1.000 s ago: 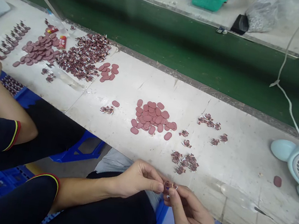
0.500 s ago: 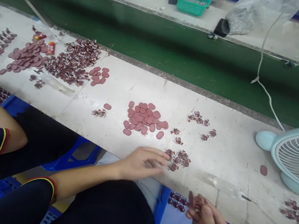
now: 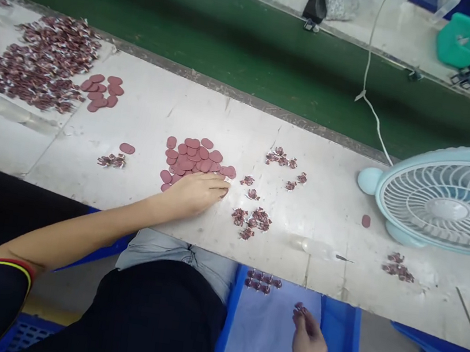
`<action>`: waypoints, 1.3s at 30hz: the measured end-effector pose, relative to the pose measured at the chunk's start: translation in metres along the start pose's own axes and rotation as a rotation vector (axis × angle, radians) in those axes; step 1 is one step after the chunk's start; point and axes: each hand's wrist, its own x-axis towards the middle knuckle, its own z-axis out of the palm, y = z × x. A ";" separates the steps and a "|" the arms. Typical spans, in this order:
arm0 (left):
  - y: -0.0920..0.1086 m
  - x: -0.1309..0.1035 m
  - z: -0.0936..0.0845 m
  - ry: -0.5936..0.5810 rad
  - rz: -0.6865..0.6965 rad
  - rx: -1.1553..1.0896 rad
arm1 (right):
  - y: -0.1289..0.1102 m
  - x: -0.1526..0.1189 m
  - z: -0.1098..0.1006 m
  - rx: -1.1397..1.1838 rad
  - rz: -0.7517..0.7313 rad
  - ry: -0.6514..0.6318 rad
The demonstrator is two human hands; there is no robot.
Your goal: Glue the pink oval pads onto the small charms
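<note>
Oval discs (image 3: pixel 186 164) heaped just beyond left hand (image 3: pixel 198 194), its fingers bent low, can't tell from here whether gripping; careless drag could scatter heap; loose brown pieces (image 3: pixel 260 217) just right of those fingers, easily knocked; rowed figures (image 3: pixel 264 282) left of right hand (image 3: pixel 308 345), whose fingertips pinch small dark piece (image 3: pixel 298 307); slack pinch might drop it

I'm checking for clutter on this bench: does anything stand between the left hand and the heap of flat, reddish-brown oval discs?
Nothing visible does: the left hand is at the near right edge of the heap of discs. Small brown-and-white pieces lie to the hand's right, off to the side.
</note>
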 end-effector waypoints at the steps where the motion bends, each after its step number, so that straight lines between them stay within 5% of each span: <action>1: -0.002 0.002 -0.001 0.007 -0.004 -0.030 | 0.004 0.008 0.012 -0.059 0.021 -0.031; 8: 0.012 -0.001 -0.032 0.168 -0.194 -0.519 | 0.007 0.039 0.060 -0.284 -0.026 -0.154; 13: 0.032 -0.018 -0.038 0.258 -0.368 -1.003 | 0.010 0.041 0.065 -0.337 -0.071 -0.157; 19: 0.038 -0.028 -0.039 0.253 -0.589 -1.324 | 0.010 0.045 0.067 -0.384 -0.090 -0.160; 31: 0.040 -0.031 -0.042 0.238 -0.782 -1.508 | 0.008 0.050 0.069 -0.403 -0.113 -0.126; 39: 0.040 -0.038 -0.043 0.244 -0.817 -1.469 | 0.005 0.024 0.069 -0.391 -0.237 -0.057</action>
